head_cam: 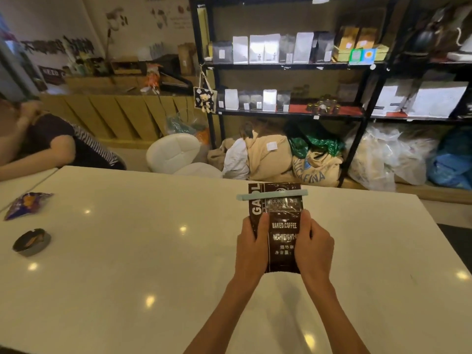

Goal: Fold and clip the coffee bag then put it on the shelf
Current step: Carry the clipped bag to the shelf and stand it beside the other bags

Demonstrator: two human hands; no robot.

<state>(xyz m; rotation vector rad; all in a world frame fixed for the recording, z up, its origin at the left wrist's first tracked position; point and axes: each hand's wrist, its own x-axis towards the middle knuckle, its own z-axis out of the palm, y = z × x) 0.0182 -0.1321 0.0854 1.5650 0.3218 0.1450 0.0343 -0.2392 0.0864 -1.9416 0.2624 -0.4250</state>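
A dark brown coffee bag (281, 226) with white lettering is held upright over the white table (127, 264). A pale green clip (272, 195) runs across its folded top. My left hand (251, 247) grips the bag's left side and my right hand (313, 245) grips its right side, thumbs on the front. The black metal shelf (288, 66) stands beyond the table, its levels lined with white, grey and brown bags.
A person (51, 141) leans on the table at the far left. A purple snack bag (25, 204) and a round ashtray (32, 241) lie on the left of the table. A white chair (173, 152) and sacks (268, 154) sit on the floor before the shelf.
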